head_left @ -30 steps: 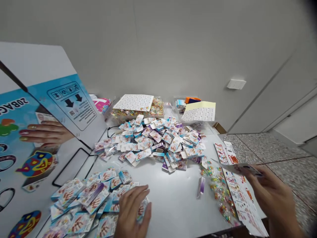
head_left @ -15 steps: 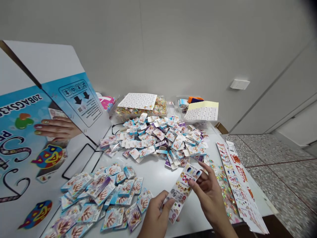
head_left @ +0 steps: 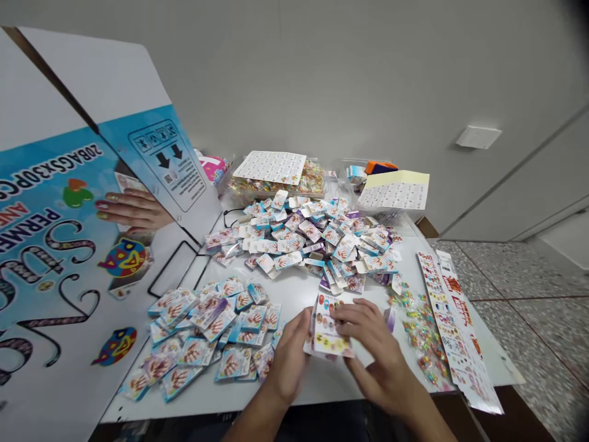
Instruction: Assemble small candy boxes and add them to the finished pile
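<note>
A printed sticker sheet (head_left: 329, 328) is between my hands near the front of the white table, looking shorter and folded. My left hand (head_left: 291, 353) grips its left edge, with the thumb along the side. Over its right part lie the fingers of my right hand (head_left: 377, 350), and the thumb is near the lower right corner. Just behind the sheet is a heap of small open boxes (head_left: 304, 236). Left of my left hand is a pile of flat printed boxes (head_left: 197, 341).
A large printed carton (head_left: 110, 245) stands at the left. Long sticker strips (head_left: 444, 319) and a bag of colourful pieces (head_left: 423, 334) lie at the right. Clear bins, one topped by a sheet (head_left: 269, 167), stand at the back by the wall.
The long sheet now looks folded and is held more upright. My right hand has moved over its face. The whole view has shifted, with the table's front edge now showing.
</note>
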`<action>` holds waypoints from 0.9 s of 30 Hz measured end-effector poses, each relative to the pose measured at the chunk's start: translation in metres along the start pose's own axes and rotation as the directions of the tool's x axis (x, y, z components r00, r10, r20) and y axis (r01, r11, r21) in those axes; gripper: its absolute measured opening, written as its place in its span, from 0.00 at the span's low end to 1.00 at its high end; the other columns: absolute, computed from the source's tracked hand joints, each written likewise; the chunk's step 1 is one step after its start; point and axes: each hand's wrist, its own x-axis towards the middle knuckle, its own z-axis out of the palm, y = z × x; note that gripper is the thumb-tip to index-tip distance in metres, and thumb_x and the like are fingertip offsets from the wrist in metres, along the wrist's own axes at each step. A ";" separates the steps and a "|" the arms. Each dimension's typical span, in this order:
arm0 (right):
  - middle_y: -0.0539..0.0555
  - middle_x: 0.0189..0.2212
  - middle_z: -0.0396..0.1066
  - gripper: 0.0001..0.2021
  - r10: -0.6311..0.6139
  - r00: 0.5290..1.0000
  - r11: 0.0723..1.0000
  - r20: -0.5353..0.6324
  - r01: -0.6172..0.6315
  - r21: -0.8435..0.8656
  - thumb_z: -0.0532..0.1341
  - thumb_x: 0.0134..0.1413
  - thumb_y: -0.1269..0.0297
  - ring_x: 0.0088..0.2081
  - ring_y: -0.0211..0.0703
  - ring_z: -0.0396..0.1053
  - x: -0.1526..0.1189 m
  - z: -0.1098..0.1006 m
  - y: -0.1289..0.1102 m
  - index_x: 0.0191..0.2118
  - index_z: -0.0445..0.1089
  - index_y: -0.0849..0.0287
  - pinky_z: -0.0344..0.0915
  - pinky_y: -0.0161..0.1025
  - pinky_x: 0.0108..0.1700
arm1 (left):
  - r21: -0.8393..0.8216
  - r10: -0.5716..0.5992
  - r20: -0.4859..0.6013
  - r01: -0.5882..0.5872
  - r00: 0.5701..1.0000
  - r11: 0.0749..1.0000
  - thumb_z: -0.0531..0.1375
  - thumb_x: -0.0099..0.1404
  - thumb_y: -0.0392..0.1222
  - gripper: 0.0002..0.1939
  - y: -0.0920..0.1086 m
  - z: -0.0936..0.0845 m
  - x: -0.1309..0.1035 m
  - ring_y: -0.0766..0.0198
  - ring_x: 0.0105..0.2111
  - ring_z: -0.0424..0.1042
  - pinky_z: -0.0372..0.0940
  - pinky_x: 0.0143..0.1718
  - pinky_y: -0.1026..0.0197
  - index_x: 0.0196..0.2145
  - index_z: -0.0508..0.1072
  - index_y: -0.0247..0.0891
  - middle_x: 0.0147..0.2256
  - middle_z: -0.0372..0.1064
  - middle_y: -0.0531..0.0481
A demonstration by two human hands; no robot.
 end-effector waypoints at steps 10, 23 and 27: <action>0.58 0.43 0.78 0.11 0.485 0.874 0.857 0.014 -0.479 0.189 0.61 0.65 0.59 0.43 0.50 0.76 -0.023 0.035 0.013 0.46 0.76 0.58 0.72 0.42 0.44 | 0.578 0.010 0.135 -0.087 0.991 0.812 0.63 0.65 0.51 0.22 -0.029 -0.025 -0.015 0.48 0.57 0.69 0.64 0.58 0.50 0.54 0.75 0.39 0.56 0.73 0.41; 0.60 0.51 0.77 0.19 0.534 0.829 0.836 -0.167 -0.488 0.250 0.51 0.72 0.59 0.49 0.48 0.75 -0.101 0.063 0.004 0.60 0.69 0.56 0.72 0.43 0.53 | 0.425 0.149 0.181 -0.214 0.972 0.880 0.67 0.53 0.34 0.13 -0.060 0.008 0.003 0.65 0.33 0.70 0.66 0.33 0.66 0.37 0.72 0.40 0.38 0.69 0.53; 0.55 0.41 0.78 0.15 0.595 0.802 0.764 -0.045 -0.548 0.341 0.52 0.72 0.58 0.41 0.45 0.75 -0.107 0.032 0.011 0.51 0.74 0.56 0.71 0.39 0.46 | 0.393 0.009 0.146 -0.066 0.989 0.917 0.69 0.55 0.41 0.12 -0.084 0.028 0.002 0.69 0.24 0.65 0.62 0.25 0.68 0.32 0.69 0.39 0.27 0.65 0.57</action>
